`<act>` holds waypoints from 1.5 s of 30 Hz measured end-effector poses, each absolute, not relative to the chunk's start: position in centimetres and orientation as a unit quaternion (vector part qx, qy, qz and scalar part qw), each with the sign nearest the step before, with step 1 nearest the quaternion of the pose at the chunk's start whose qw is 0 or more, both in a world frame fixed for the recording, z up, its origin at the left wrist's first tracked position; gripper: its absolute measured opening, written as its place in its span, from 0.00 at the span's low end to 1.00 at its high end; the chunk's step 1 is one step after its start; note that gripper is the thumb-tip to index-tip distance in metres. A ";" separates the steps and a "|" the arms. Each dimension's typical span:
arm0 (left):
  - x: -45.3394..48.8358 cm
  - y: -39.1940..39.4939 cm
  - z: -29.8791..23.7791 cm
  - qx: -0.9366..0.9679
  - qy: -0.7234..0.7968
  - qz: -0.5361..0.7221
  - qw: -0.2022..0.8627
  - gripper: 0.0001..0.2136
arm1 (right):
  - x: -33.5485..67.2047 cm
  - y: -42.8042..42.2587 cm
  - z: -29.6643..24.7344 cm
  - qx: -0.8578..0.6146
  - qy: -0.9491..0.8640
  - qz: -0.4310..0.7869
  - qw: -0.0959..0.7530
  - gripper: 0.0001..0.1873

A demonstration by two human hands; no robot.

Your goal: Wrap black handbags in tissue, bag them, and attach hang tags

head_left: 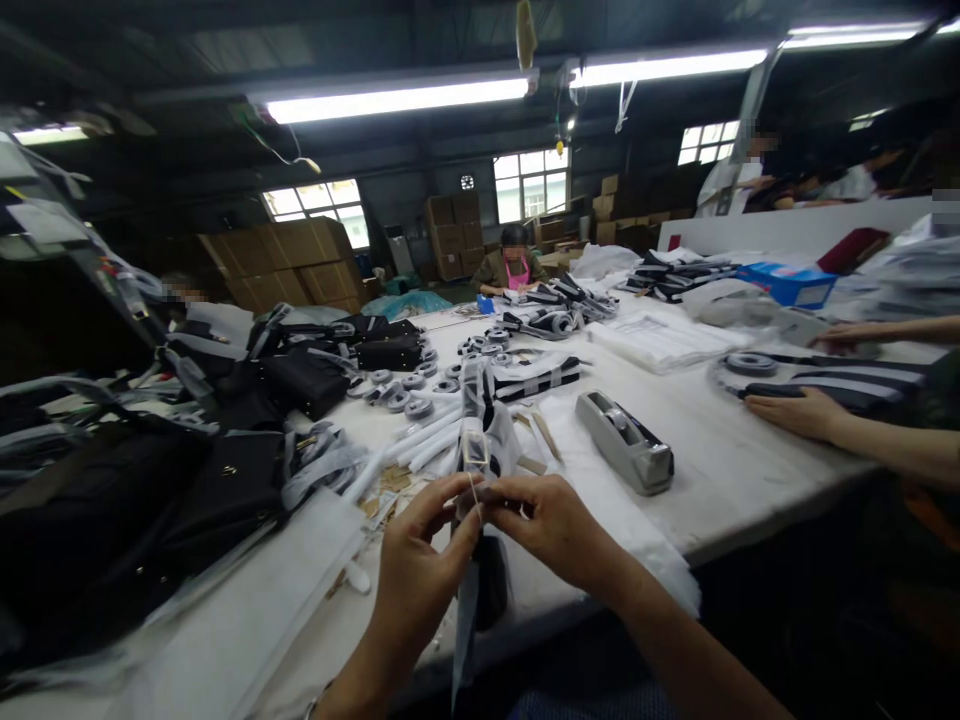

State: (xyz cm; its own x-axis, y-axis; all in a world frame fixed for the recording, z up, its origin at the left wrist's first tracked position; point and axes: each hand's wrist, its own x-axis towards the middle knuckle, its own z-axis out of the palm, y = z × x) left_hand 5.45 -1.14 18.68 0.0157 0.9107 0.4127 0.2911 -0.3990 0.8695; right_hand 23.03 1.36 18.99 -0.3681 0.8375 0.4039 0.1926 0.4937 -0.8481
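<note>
Black bags [229, 470] crowd the far left of the table [720, 470], with a cloudy plastic sheet [247, 600] spread in front of them. Next come cardboard scraps [394, 480], close enough to your work that a sweep of the left wrist could drag some under it.

Your left hand [431, 545] pinches, thumb against forefinger, at the strap [474, 400], which stands before you at the middle of the table. Its buckle [475, 450] sits just above your fingertips, and a thin white string [474, 490] runs down between them. Ease either pinch and the string could slip — pull unevenly and the strap could twist, tilting the buckle. Your right hand [551, 525] is also closed at the fingertips on that spot; your fingers hide exactly what each one grips.

Right of that lies the tape dispenser [624, 443], well apart from your hand — a wide swing of the forearm might knock it. At far right, a co-worker's hand [795, 412] rests by striped straps [855, 385].
</note>
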 end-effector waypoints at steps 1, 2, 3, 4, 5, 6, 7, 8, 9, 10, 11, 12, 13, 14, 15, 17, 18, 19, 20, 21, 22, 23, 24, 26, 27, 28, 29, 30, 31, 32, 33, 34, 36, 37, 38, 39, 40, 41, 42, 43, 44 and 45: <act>5.5 -1.1 18.8 0.661 0.465 0.525 0.267 0.11 | 23.0 1.4 19.0 -0.341 -0.747 0.367 0.437 0.12; 5.4 -1.1 18.9 0.674 0.462 0.524 0.241 0.10 | 23.0 1.4 19.0 -0.337 -0.751 0.368 0.433 0.12; 5.3 -1.0 19.0 0.691 0.454 0.519 0.218 0.09 | 23.0 1.5 19.0 -0.334 -0.753 0.367 0.432 0.12; 5.2 -0.9 19.2 0.709 0.442 0.512 0.199 0.09 | 22.9 1.5 19.1 -0.331 -0.755 0.366 0.433 0.12; 5.0 -0.7 19.5 0.729 0.429 0.502 0.182 0.08 | 22.9 1.5 19.1 -0.329 -0.755 0.364 0.435 0.12; 4.8 -0.6 19.7 0.747 0.416 0.491 0.166 0.08 | 22.9 1.5 19.1 -0.327 -0.755 0.366 0.435 0.12; 4.6 -0.5 20.0 0.763 0.404 0.482 0.149 0.08 | 22.9 1.6 19.1 -0.323 -0.754 0.374 0.434 0.12; 4.5 -0.4 20.2 0.777 0.393 0.475 0.129 0.08 | 22.9 1.6 19.0 -0.317 -0.750 0.388 0.431 0.12; 4.3 -0.4 20.3 0.788 0.383 0.470 0.105 0.09 | 22.9 1.6 19.0 -0.308 -0.745 0.410 0.427 0.12; 4.2 -0.5 20.3 0.798 0.373 0.467 0.078 0.11 | 22.9 1.5 18.9 -0.297 -0.734 0.440 0.424 0.13; 4.1 -0.6 20.2 0.805 0.366 0.465 0.050 0.12 | 22.9 1.5 18.8 -0.284 -0.715 0.477 0.424 0.14; 4.1 -0.7 20.1 0.810 0.361 0.462 0.025 0.14 | 22.9 1.5 18.6 -0.274 -0.686 0.523 0.425 0.16; 4.1 -1.0 19.9 0.814 0.358 0.458 0.006 0.16 | 22.9 1.4 18.5 -0.267 -0.646 0.576 0.424 0.18; 4.2 -1.2 19.6 0.817 0.356 0.454 -0.007 0.18 | 22.8 1.3 18.3 -0.266 -0.596 0.629 0.423 0.19; 4.2 -1.5 19.4 0.818 0.356 0.452 -0.014 0.20 | 22.8 1.2 18.1 -0.267 -0.539 0.678 0.421 0.20; 4.3 -2.0 19.0 0.809 0.364 0.462 -0.016 0.21 | 22.5 0.9 17.8 -0.274 -0.432 0.745 0.428 0.20; 4.3 -2.3 18.8 0.797 0.374 0.475 -0.010 0.20 | 22.4 0.7 17.7 -0.276 -0.391 0.760 0.441 0.19; 4.3 -2.5 18.7 0.777 0.389 0.494 0.006 0.19 | 22.2 0.5 17.5 -0.277 -0.362 0.763 0.459 0.17; 4.3 -2.7 18.5 0.751 0.411 0.516 0.033 0.16 | 22.0 0.3 17.4 -0.275 -0.347 0.759 0.478 0.15; 4.3 -2.8 18.3 0.718 0.438 0.536 0.076 0.14 | 21.8 0.1 17.3 -0.274 -0.346 0.750 0.492 0.13; 4.3 -2.9 18.1 0.681 0.464 0.552 0.131 0.13 | 21.7 -0.1 17.2 -0.276 -0.358 0.737 0.503 0.13; 4.3 -3.0 17.8 0.640 0.485 0.564 0.192 0.12 | 21.6 -0.2 17.1 -0.280 -0.378 0.718 0.514 0.12; 4.3 -3.0 17.5 0.599 0.498 0.575 0.250 0.13 | 21.5 -0.3 16.9 -0.285 -0.403 0.692 0.527 0.12; 4.4 -2.8 16.9 0.526 0.499 0.603 0.334 0.15 | 21.5 -0.4 16.5 -0.296 -0.451 0.636 0.551 0.11; 4.5 -2.8 16.7 0.498 0.492 0.619 0.356 0.15 | 21.5 -0.4 16.2 -0.298 -0.468 0.616 0.559 0.10; 4.6 -2.7 16.5 0.475 0.485 0.636 0.367 0.16 | 21.6 -0.4 16.0 -0.297 -0.478 0.605 0.563 0.10; 4.6 -2.7 16.4 0.459 0.481 0.650 0.368 0.16 | 21.7 -0.3 15.7 -0.295 -0.483 0.602 0.564 0.10; 4.7 -2.8 16.4 0.450 0.481 0.660 0.361 0.16 | 21.7 -0.3 15.4 -0.295 -0.484 0.602 0.562 0.10; 4.7 -2.9 16.4 0.449 0.486 0.665 0.346 0.16 | 21.7 -0.3 15.0 -0.297 -0.486 0.599 0.563 0.10; 4.8 -3.1 16.5 0.456 0.492 0.667 0.323 0.15 | 21.7 -0.3 14.7 -0.299 -0.489 0.593 0.566 0.10; 4.8 -3.5 16.7 0.471 0.498 0.667 0.293 0.13 | 21.6 -0.3 14.4 -0.302 -0.494 0.586 0.567 0.10; 4.8 -3.9 16.8 0.497 0.498 0.663 0.257 0.11 | 21.4 -0.4 14.1 -0.302 -0.501 0.581 0.566 0.10; 4.9 -4.9 17.3 0.578 0.469 0.645 0.174 0.08 | 20.9 -0.6 13.4 -0.288 -0.508 0.587 0.561 0.10; 4.9 -5.4 17.5 0.624 0.443 0.631 0.128 0.09 | 20.7 -0.6 13.1 -0.275 -0.503 0.599 0.559 0.10; 4.9 -5.9 17.6 0.667 0.416 0.613 0.087 0.12 | 20.4 -0.7 12.9 -0.262 -0.493 0.613 0.560 0.10; 5.0 -6.3 17.7 0.704 0.389 0.593 0.052 0.15 | 20.1 -0.7 12.8 -0.249 -0.475 0.627 0.564 0.10; 5.0 -6.7 17.7 0.736 0.365 0.569 0.028 0.18 | 19.8 -0.7 12.8 -0.240 -0.456 0.642 0.568 0.11; 5.1 -7.0 17.6 0.766 0.339 0.546 0.013 0.20 | 19.6 -0.5 13.0 -0.233 -0.438 0.656 0.569 0.13; 5.3 -7.3 17.3 0.794 0.314 0.521 0.008 0.21 | 19.4 -0.3 13.3 -0.227 -0.423 0.670 0.566 0.16; 5.5 -7.5 16.9 0.820 0.288 0.495 0.006 0.21 | 19.2 -0.1 13.7 -0.220 -0.412 0.685 0.559 0.20; 5.6 -7.6 16.5 0.841 0.265 0.471 0.003 0.21 | 19.1 0.3 14.3 -0.214 -0.406 0.698 0.549 0.23; 5.8 -7.8 16.0 0.860 0.245 0.448 -0.003 0.20 | 19.0 0.7 14.8 -0.209 -0.401 0.712 0.536 0.26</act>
State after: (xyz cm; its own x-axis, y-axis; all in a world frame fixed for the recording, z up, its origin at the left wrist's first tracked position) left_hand 5.76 -7.77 15.96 0.4781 0.4188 0.7720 0.4242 -0.8798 0.2146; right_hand 19.01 0.72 14.82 -0.3372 0.9320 0.1326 -0.5960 -0.1024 -0.7964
